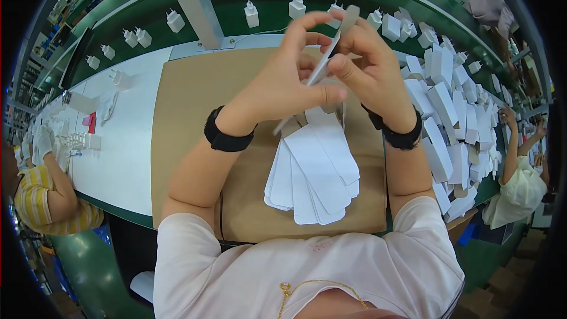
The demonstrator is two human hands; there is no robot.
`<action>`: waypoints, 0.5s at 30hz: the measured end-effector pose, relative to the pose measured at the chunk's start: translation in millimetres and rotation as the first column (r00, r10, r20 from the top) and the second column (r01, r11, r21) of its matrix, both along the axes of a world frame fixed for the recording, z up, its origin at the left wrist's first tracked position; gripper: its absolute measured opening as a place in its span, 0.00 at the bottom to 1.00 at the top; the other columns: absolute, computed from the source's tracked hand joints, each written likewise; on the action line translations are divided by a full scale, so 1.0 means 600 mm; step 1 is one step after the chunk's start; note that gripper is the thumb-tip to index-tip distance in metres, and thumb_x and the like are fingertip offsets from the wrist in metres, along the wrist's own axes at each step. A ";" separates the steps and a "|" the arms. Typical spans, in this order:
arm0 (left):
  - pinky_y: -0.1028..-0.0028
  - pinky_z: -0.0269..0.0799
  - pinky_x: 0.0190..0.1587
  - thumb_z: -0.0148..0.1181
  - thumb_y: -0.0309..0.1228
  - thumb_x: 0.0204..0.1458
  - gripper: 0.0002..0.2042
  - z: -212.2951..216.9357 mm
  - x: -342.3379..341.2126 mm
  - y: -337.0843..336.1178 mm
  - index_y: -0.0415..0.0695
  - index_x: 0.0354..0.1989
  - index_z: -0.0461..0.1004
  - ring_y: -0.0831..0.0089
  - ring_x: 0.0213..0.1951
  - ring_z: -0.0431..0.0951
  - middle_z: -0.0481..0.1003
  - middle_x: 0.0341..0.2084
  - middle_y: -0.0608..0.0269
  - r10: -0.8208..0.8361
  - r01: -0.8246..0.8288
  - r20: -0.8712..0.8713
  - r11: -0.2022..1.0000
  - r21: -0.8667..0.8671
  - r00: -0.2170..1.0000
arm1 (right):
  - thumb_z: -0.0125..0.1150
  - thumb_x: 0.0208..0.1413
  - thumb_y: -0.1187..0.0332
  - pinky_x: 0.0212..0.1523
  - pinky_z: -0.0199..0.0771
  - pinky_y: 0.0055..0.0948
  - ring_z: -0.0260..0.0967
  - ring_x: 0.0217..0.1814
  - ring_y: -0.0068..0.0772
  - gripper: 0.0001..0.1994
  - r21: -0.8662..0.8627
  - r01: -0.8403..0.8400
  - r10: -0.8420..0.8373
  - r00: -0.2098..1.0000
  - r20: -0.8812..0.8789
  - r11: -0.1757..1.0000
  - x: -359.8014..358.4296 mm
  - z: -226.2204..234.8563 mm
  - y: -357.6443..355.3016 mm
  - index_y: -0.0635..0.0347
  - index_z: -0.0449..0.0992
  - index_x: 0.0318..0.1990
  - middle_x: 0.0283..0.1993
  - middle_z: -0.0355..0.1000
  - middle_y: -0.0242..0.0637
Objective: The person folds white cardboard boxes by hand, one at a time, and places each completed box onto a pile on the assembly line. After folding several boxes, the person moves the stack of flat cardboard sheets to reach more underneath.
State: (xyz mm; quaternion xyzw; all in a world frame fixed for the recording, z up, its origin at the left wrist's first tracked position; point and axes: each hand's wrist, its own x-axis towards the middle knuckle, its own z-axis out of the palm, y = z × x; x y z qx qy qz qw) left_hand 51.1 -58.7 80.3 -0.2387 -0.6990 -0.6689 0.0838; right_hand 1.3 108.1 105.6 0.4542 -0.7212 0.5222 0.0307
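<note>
The shirt (331,260) lies nearest; beyond, left hand (280,80) and right hand (376,68) hold a tilted card (319,71) over the far end of fanned cards (319,168); a slack grip could drop it.

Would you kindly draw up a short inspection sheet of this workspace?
Surface: brown board on a white bench.
Job's things: thin pale piece, raised above fanned white cards.
Clutter: white boxes heaped at right; plug adapters along the back.
Hands: right hand pinches the piece; left hand beside it, grip unclear.
Cables: thin pale cord by the post.
Surroundings: person in striped top at left; person in pale top at right.
</note>
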 end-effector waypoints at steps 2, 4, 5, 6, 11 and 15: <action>0.71 0.69 0.45 0.72 0.32 0.34 0.47 0.020 0.008 0.001 0.48 0.61 0.44 0.66 0.45 0.70 0.64 0.46 0.51 0.030 -0.033 0.047 0.998 0.059 0.998 | 0.62 0.50 0.62 0.37 0.64 0.24 0.60 0.43 0.25 0.13 -0.031 -0.029 0.027 0.998 -0.060 0.999 -0.008 0.008 0.008 0.61 0.67 0.28 0.39 0.62 0.35; 0.71 0.71 0.42 0.70 0.32 0.37 0.44 0.022 0.009 0.002 0.48 0.60 0.44 0.67 0.42 0.73 0.70 0.41 0.52 0.095 -0.096 0.018 0.994 0.059 0.995 | 0.62 0.50 0.62 0.31 0.67 0.22 0.62 0.35 0.22 0.12 0.053 -0.079 0.086 0.983 -0.164 0.996 -0.015 0.014 0.019 0.60 0.70 0.34 0.36 0.62 0.35; 0.71 0.71 0.42 0.70 0.32 0.37 0.44 0.020 0.008 0.003 0.48 0.60 0.44 0.67 0.42 0.73 0.70 0.41 0.52 0.099 -0.100 0.015 0.993 0.058 0.995 | 0.62 0.50 0.62 0.31 0.67 0.22 0.62 0.35 0.22 0.12 0.052 -0.083 0.091 0.982 -0.167 0.995 -0.011 0.009 0.010 0.60 0.70 0.34 0.36 0.62 0.35; 0.71 0.72 0.41 0.72 0.33 0.36 0.43 0.020 0.010 0.005 0.49 0.58 0.46 0.66 0.42 0.73 0.69 0.42 0.51 0.113 -0.112 0.005 0.977 0.182 0.994 | 0.60 0.51 0.65 0.32 0.68 0.22 0.63 0.35 0.22 0.12 -0.235 -0.079 0.066 0.996 -0.062 0.969 0.000 -0.001 -0.007 0.61 0.69 0.39 0.39 0.63 0.35; 0.75 0.72 0.36 0.67 0.37 0.42 0.28 0.026 0.014 -0.009 0.46 0.48 0.57 0.72 0.39 0.72 0.69 0.38 0.57 0.142 -0.131 -0.048 0.974 0.185 0.989 | 0.56 0.54 0.68 0.35 0.69 0.21 0.65 0.38 0.22 0.16 -0.460 -0.064 0.158 0.973 0.170 0.886 0.015 -0.014 -0.034 0.63 0.66 0.50 0.45 0.65 0.35; 0.76 0.71 0.36 0.64 0.38 0.45 0.23 0.014 0.008 0.000 0.44 0.44 0.59 0.75 0.38 0.72 0.69 0.37 0.60 0.189 -0.186 -0.055 0.981 0.052 0.980 | 0.53 0.57 0.63 0.32 0.65 0.17 0.63 0.36 0.18 0.11 -0.421 -0.197 0.302 0.933 0.198 0.885 -0.013 -0.034 -0.016 0.63 0.71 0.39 0.37 0.65 0.31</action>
